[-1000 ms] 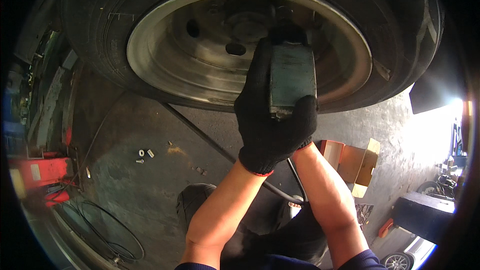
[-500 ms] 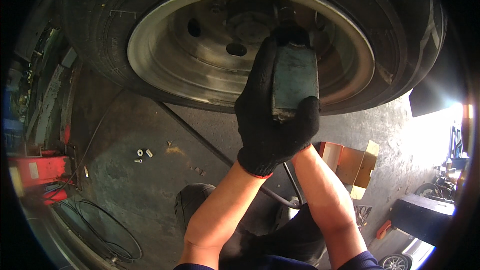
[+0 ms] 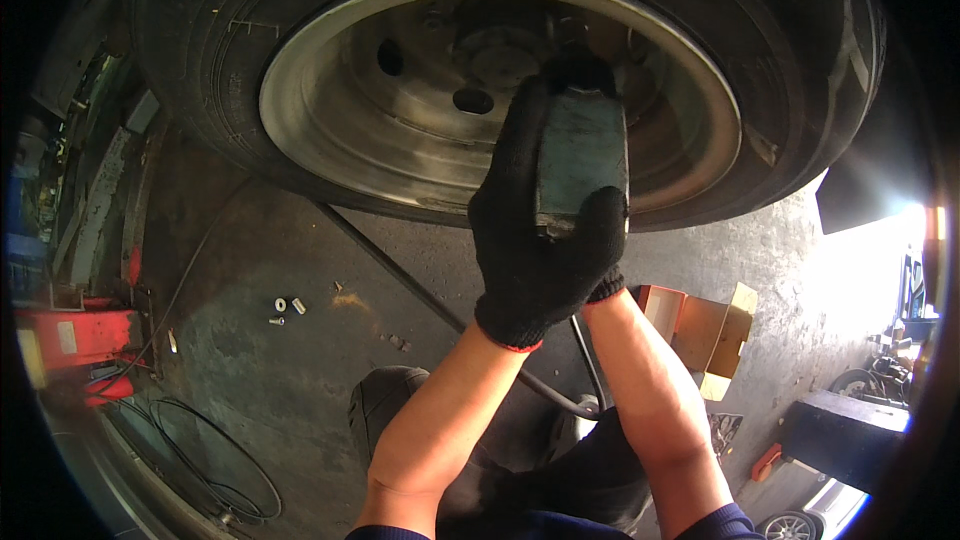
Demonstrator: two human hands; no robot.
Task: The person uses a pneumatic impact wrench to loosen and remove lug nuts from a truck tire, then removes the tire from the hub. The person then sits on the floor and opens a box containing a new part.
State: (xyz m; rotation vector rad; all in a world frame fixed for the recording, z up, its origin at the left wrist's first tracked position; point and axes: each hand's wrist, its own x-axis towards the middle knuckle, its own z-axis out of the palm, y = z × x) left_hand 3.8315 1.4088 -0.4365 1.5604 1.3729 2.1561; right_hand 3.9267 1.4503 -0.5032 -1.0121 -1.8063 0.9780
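In front of the wheel (image 3: 380, 165) I hold what looks like a cordless impact wrench; its blocky blue-grey base (image 3: 582, 155) faces me. My left hand (image 3: 535, 235), in a black knitted glove with a red-edged cuff, is closed around this base, fingers along its left side and thumb over its lower right. My right hand (image 3: 606, 287) reaches in behind the left one and is mostly hidden; it appears to grip the same tool. The tool's front end points into the rim near a wheel stud (image 3: 572, 28), and its contact there is dark and hidden.
Several small metal nuts or sleeves (image 3: 298, 306) lie on the floor at left. A black bar or hose (image 3: 385, 262) runs from under the tyre toward my knees. An open cardboard box (image 3: 720, 335) sits at right, red equipment (image 3: 85, 335) and a coiled cable (image 3: 215, 485) at left.
My hands and the tool have shifted slightly left, with the blue-grey base tilting a little. The wheel's position in view differs slightly; the things on the floor have stayed put.
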